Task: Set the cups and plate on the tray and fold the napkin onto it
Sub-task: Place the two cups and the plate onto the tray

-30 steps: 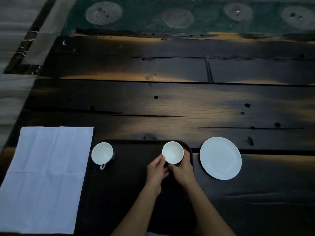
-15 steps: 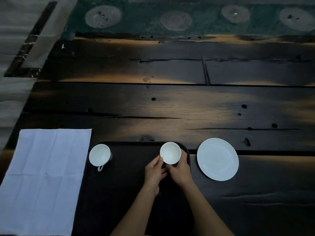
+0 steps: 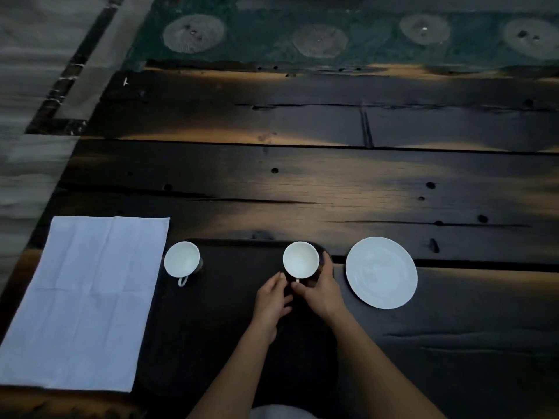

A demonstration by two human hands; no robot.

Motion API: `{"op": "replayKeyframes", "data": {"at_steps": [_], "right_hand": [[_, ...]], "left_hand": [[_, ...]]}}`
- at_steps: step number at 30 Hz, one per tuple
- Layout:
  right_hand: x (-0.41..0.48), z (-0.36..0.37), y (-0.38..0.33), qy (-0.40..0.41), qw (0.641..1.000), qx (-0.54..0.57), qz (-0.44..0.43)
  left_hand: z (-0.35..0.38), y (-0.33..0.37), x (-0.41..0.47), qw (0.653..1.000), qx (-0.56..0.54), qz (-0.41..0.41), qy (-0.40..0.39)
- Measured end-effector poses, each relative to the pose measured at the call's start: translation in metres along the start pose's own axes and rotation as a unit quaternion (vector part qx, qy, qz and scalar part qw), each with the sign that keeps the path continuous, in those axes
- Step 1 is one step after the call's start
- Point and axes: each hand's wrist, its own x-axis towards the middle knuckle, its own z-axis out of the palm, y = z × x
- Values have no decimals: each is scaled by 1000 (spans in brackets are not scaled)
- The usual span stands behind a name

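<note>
A dark tray (image 3: 236,316) lies on the table in front of me. Two white cups stand on it: one cup (image 3: 181,259) at its far left corner with its handle towards me, another cup (image 3: 300,259) at its far right corner. My right hand (image 3: 320,290) wraps around the right cup's near side, thumb at its handle. My left hand (image 3: 272,300) rests just beside that cup, fingertips close to its rim. A white plate (image 3: 381,272) sits on the table right of the tray. A white napkin (image 3: 87,300) lies flat, left of the tray.
The table (image 3: 332,189) is dark rough wood with cracks and knot holes. A green patterned rug (image 3: 332,31) lies beyond its far edge, and pale floor (image 3: 27,86) shows at the left.
Both hands stay at the right cup. The left hand's fingers have eased slightly off the rim. The cup stands in the same place on the tray.
</note>
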Motion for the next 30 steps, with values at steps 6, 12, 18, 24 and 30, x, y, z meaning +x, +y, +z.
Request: {"op": "replayKeyframes", "data": {"at_steps": [6, 12, 18, 24, 30], "right_hand": [[-26, -12, -1, 41, 996, -57, -59], [-58, -19, 6, 65, 986, -136, -76], [-88, -28, 10, 115, 979, -159, -54], [-106, -50, 16, 107, 980, -163, -40], [-102, -92, 28, 111, 979, -171, -29]], "left_hand": [[-18, -7, -18, 999, 33, 23, 3], [-39, -16, -30, 995, 86, 52, -28], [-48, -26, -44, 990, 113, 55, -68], [-35, -39, -57, 986, 128, 66, -84], [-4, -47, -58, 975, 181, 97, -87]]}}
